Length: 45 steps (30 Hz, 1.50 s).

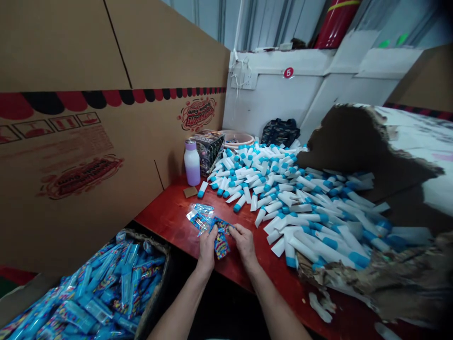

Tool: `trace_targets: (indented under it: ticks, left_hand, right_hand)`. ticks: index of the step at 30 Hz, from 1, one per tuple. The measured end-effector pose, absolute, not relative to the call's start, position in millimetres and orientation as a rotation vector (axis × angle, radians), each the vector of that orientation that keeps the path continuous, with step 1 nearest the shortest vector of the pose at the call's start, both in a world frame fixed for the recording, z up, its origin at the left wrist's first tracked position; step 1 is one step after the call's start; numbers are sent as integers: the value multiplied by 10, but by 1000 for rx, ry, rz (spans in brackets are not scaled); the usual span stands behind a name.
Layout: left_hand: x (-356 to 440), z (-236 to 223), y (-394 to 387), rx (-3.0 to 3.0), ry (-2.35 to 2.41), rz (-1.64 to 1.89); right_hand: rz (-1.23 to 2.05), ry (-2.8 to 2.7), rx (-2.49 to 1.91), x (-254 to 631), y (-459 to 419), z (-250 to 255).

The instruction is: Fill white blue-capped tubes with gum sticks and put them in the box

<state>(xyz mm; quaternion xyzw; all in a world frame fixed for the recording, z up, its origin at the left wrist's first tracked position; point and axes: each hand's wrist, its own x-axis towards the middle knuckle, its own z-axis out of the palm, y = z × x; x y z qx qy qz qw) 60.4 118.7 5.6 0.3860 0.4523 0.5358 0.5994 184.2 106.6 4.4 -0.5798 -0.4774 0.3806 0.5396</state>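
My left hand (207,246) and my right hand (244,242) both pinch a small colourful plastic wrapper (221,238) over the front edge of the red table (170,212). More of these clear blue-printed wrappers (198,215) lie in a loose stack just beyond my fingers. A big heap of white tubes with blue caps (300,198) spreads across the table to the right, its nearest tubes a short way from my right hand.
A box of wrapped blue tubes (102,293) sits low at the left. Large printed cardboard walls (88,141) stand left. A lilac bottle (192,163), a dark patterned box (209,148) and a pink basin (237,138) stand at the back. Torn cardboard (371,278) lies right.
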Motion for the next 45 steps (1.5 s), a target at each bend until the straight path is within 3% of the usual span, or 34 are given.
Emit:
trace_targets:
  ticks: [5, 9, 15, 22, 28, 31, 39, 45]
  left_hand:
    - [336, 212, 1584, 1551, 1487, 1037]
    - [196, 407, 1698, 1703, 1692, 1183]
    - [459, 348, 1649, 1152, 1104, 1025]
    - [689, 161, 1772, 641, 965, 1173]
    - [623, 199, 1838, 438, 979, 1267]
    - [590, 186, 1843, 348, 938, 1279]
    - [459, 222, 1731, 99, 833, 1279]
    - [432, 283, 1516, 57, 823, 1255]
  right_hand:
    - [678, -1112, -1518, 2014, 1363, 46]
    - [682, -1100, -1514, 2064, 1451, 39]
    - [836, -1258, -1395, 1861, 1464, 145]
    - [905, -1468, -1428, 2028, 1642, 116]
    - [222, -1577, -2040, 2322, 2027, 151]
    - [104, -1648, -2317, 2260, 2133, 193]
    - [315, -1718, -2303, 2276, 1948, 227]
    - [949, -1124, -1394, 2147, 1425, 329]
